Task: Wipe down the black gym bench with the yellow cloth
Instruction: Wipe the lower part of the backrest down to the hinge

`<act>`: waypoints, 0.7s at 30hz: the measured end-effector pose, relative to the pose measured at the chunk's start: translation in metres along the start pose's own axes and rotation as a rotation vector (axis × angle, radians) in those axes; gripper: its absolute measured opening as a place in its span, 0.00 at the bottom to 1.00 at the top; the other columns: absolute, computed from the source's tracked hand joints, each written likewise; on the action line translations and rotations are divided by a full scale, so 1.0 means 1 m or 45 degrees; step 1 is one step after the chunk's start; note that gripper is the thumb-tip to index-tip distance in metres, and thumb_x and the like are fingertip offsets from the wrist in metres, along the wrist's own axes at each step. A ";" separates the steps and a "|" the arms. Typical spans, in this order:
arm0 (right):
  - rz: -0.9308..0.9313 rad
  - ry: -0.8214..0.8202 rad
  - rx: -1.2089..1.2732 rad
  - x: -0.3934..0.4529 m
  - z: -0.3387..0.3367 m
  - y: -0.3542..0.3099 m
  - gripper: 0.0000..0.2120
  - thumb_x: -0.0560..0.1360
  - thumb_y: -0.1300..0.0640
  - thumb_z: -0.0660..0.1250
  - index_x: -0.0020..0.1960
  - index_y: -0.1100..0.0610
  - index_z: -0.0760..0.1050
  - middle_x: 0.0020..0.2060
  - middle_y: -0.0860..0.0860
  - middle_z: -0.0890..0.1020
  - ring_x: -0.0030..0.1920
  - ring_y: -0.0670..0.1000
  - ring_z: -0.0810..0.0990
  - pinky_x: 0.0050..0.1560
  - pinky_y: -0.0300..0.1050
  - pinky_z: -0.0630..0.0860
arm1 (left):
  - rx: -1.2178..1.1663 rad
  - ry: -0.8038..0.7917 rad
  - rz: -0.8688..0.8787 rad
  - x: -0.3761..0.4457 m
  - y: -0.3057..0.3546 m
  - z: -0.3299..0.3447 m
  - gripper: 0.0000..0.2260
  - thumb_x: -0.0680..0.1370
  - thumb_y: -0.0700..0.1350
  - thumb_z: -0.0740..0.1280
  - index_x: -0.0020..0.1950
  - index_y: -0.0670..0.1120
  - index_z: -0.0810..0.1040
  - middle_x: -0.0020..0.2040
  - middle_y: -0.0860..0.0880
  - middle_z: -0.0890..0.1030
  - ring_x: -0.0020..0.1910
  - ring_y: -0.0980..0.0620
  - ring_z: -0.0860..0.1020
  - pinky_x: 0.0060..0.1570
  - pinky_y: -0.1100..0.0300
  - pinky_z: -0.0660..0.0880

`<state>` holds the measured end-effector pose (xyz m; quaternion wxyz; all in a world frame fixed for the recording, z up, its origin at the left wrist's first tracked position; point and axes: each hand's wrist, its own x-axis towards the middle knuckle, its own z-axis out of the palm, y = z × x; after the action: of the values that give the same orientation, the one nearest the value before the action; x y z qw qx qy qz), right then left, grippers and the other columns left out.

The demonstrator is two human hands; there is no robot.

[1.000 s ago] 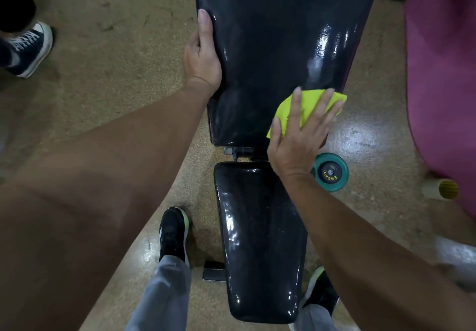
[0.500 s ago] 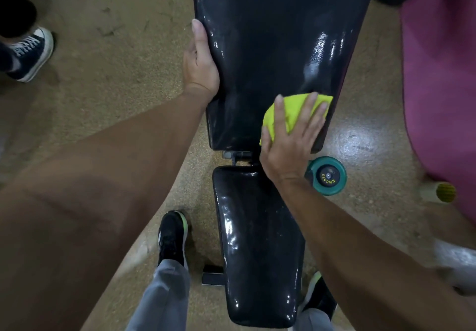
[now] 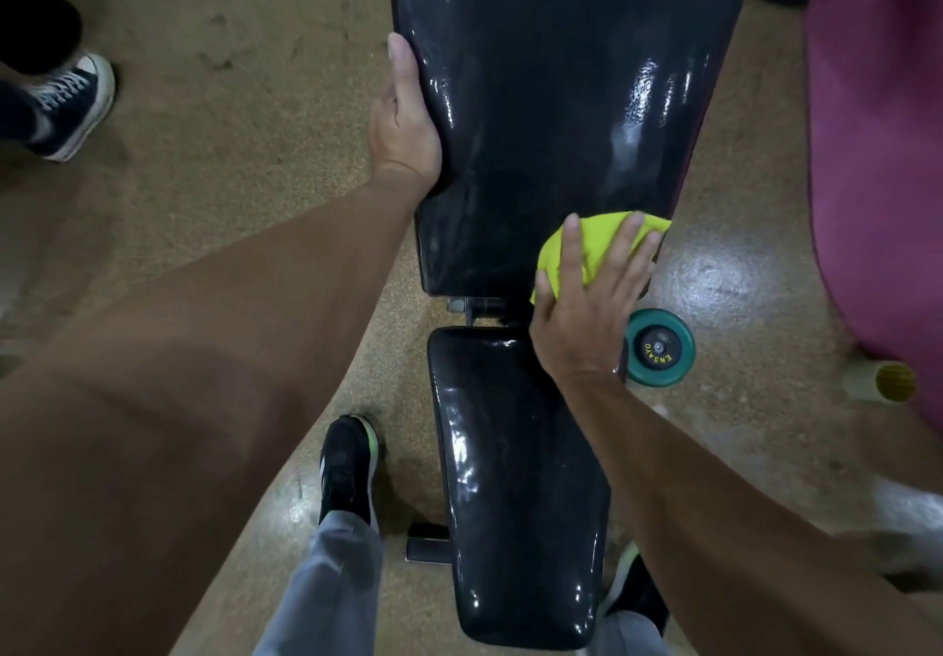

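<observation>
Fingers [image 3: 620, 252] of our right hand [image 3: 587, 318] lie straight and spread over the cloth [image 3: 587, 242], pressing it flat against the near right corner of the bench's back pad [image 3: 561, 109]. Yellow fabric shows between the fingers and past their tips, reaching the pad's right edge. Our thumb lies at the cloth's near edge, close to the gap between the two pads.

Our left hand [image 3: 405, 119] grips the left edge of the back pad: the thumb lies straight along the top of the edge, pointing away from us, and the palm hugs the side. We cannot tell how the other fingers sit, since they are hidden under the pad.

We see the bench [image 3: 520, 477] running away from us, glossy black, with the short seat pad near us and the longer back pad beyond it, a metal hinge [image 3: 474, 307] showing in the gap. We stand astride the seat, a black shoe [image 3: 347, 466] on the floor [image 3: 229, 145] to its left and another partly hidden at its right.

Just right of the seat, beside our right wrist, a teal weight plate [image 3: 661, 349] lies on the floor. A pink mat [image 3: 877, 145] fills the right edge. At far left stands another person's sneaker [image 3: 71, 104].
</observation>
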<state>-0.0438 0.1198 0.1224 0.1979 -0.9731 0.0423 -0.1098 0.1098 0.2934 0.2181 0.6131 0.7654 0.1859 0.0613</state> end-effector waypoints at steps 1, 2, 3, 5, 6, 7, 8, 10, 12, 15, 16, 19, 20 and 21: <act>-0.020 0.011 -0.004 -0.001 -0.001 0.009 0.29 0.85 0.45 0.58 0.83 0.50 0.55 0.80 0.70 0.51 0.80 0.75 0.47 0.77 0.75 0.52 | -0.006 -0.005 -0.009 0.001 -0.001 0.000 0.25 0.88 0.59 0.48 0.67 0.51 0.81 0.59 0.59 0.84 0.64 0.61 0.80 0.68 0.66 0.72; -0.003 0.029 0.006 0.001 -0.003 0.016 0.29 0.85 0.45 0.59 0.83 0.49 0.55 0.80 0.70 0.51 0.80 0.75 0.47 0.77 0.75 0.54 | -0.006 -0.012 -0.013 0.002 -0.002 0.000 0.26 0.88 0.59 0.48 0.68 0.50 0.81 0.60 0.58 0.84 0.64 0.60 0.79 0.69 0.65 0.72; 0.036 0.050 0.020 0.003 -0.005 0.019 0.29 0.85 0.46 0.59 0.83 0.50 0.54 0.80 0.71 0.51 0.80 0.74 0.47 0.77 0.75 0.55 | -0.002 -0.016 -0.014 0.002 -0.002 0.000 0.26 0.88 0.60 0.48 0.68 0.51 0.81 0.61 0.58 0.84 0.65 0.59 0.79 0.70 0.63 0.72; 0.128 0.101 0.044 0.008 -0.005 0.014 0.29 0.86 0.47 0.59 0.83 0.51 0.53 0.79 0.73 0.50 0.80 0.75 0.47 0.78 0.74 0.53 | 0.006 -0.014 -0.007 0.001 -0.003 0.000 0.24 0.87 0.61 0.48 0.65 0.55 0.81 0.59 0.59 0.84 0.65 0.59 0.79 0.71 0.61 0.72; 0.168 0.116 0.056 0.010 -0.003 0.007 0.30 0.86 0.47 0.59 0.83 0.52 0.53 0.79 0.74 0.50 0.80 0.76 0.46 0.78 0.73 0.51 | 0.013 -0.011 -0.003 0.001 -0.003 -0.001 0.22 0.87 0.61 0.48 0.63 0.57 0.81 0.58 0.60 0.84 0.64 0.59 0.79 0.71 0.61 0.72; 0.191 0.120 0.065 0.011 -0.001 -0.002 0.30 0.86 0.47 0.58 0.83 0.52 0.52 0.79 0.74 0.49 0.79 0.76 0.46 0.78 0.73 0.49 | 0.004 -0.011 -0.002 -0.001 -0.001 0.000 0.21 0.87 0.61 0.48 0.60 0.60 0.80 0.56 0.61 0.84 0.63 0.59 0.79 0.70 0.61 0.72; 0.181 0.117 0.067 0.011 0.001 -0.010 0.30 0.86 0.46 0.58 0.83 0.52 0.52 0.79 0.74 0.49 0.79 0.77 0.46 0.78 0.73 0.47 | -0.003 -0.003 -0.007 -0.001 0.000 0.000 0.19 0.87 0.61 0.48 0.58 0.62 0.79 0.55 0.62 0.83 0.62 0.60 0.79 0.70 0.61 0.72; 0.071 0.088 0.042 0.005 0.008 -0.013 0.30 0.85 0.46 0.58 0.83 0.50 0.53 0.79 0.74 0.51 0.79 0.78 0.46 0.77 0.75 0.46 | -0.010 -0.004 -0.004 -0.001 -0.001 -0.001 0.18 0.87 0.60 0.48 0.55 0.64 0.78 0.54 0.64 0.83 0.60 0.63 0.79 0.70 0.62 0.72; -0.057 0.052 -0.011 -0.004 0.012 -0.001 0.29 0.85 0.46 0.61 0.83 0.50 0.55 0.79 0.72 0.52 0.79 0.77 0.48 0.78 0.75 0.48 | -0.018 -0.010 0.009 -0.002 -0.001 -0.001 0.17 0.88 0.59 0.48 0.56 0.64 0.78 0.54 0.64 0.83 0.59 0.65 0.79 0.69 0.64 0.72; -0.053 0.064 -0.020 -0.005 0.009 0.014 0.29 0.85 0.45 0.60 0.83 0.50 0.56 0.80 0.71 0.53 0.80 0.75 0.48 0.78 0.74 0.52 | -0.008 -0.032 0.015 -0.001 -0.003 -0.002 0.19 0.88 0.60 0.48 0.61 0.60 0.78 0.58 0.62 0.83 0.62 0.63 0.78 0.70 0.63 0.71; 0.017 0.088 0.009 -0.003 0.007 0.014 0.29 0.85 0.45 0.59 0.83 0.51 0.55 0.80 0.72 0.52 0.80 0.75 0.48 0.78 0.74 0.53 | -0.003 -0.051 0.009 -0.001 -0.004 -0.003 0.20 0.87 0.61 0.48 0.63 0.59 0.78 0.60 0.60 0.83 0.64 0.61 0.78 0.71 0.62 0.71; 0.262 0.216 0.093 0.004 0.007 -0.001 0.29 0.86 0.46 0.58 0.82 0.56 0.57 0.79 0.74 0.53 0.79 0.76 0.50 0.78 0.72 0.54 | -0.011 -0.057 0.018 -0.001 -0.003 -0.003 0.23 0.86 0.63 0.48 0.62 0.58 0.81 0.61 0.59 0.84 0.64 0.59 0.79 0.73 0.56 0.71; 0.301 0.227 0.102 0.005 0.008 -0.010 0.29 0.86 0.46 0.58 0.83 0.56 0.56 0.78 0.75 0.52 0.79 0.77 0.49 0.77 0.73 0.53 | -0.019 -0.051 0.034 0.000 -0.004 -0.004 0.23 0.85 0.64 0.49 0.58 0.59 0.82 0.58 0.59 0.86 0.63 0.60 0.81 0.73 0.55 0.72; 0.295 0.200 0.092 0.003 0.009 -0.017 0.30 0.85 0.46 0.59 0.83 0.55 0.55 0.79 0.75 0.51 0.79 0.77 0.48 0.77 0.74 0.52 | -0.022 -0.048 0.051 0.000 -0.004 -0.004 0.23 0.84 0.64 0.49 0.55 0.60 0.82 0.56 0.60 0.86 0.61 0.61 0.81 0.72 0.54 0.73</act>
<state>-0.0377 0.1380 0.1216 0.2402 -0.9425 0.1655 -0.1633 0.1074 0.2977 0.2149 0.6217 0.7646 0.1584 0.0609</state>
